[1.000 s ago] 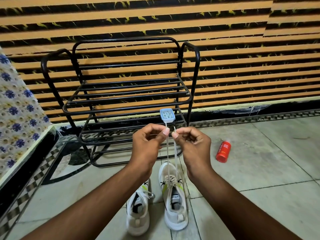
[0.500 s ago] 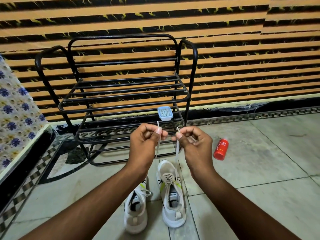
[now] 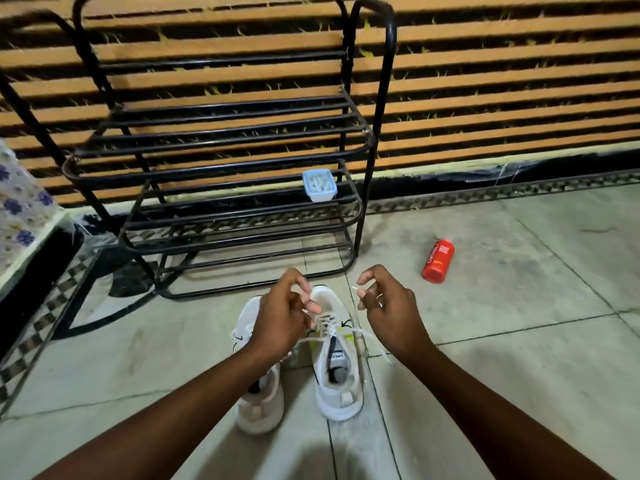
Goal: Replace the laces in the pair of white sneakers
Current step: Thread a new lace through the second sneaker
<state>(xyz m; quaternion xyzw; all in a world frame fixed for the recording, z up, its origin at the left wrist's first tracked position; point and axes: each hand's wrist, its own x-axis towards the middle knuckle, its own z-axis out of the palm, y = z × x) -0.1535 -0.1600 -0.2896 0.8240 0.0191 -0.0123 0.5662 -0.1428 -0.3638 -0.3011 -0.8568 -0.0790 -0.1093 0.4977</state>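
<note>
White sneakers (image 3: 337, 355) on tile floor, laces (image 3: 325, 323) loosened. Left hand (image 3: 282, 315), fingers curled, over eyelets; hold unclear. Right hand (image 3: 388, 306) pinches lace tip, likely for unthreading.

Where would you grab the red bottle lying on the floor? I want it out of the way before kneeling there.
Take the red bottle round the middle of its body, coming down from above with the grip across its width. It lies on its side on the floor tiles, its sides open, with nothing touching it.
</note>
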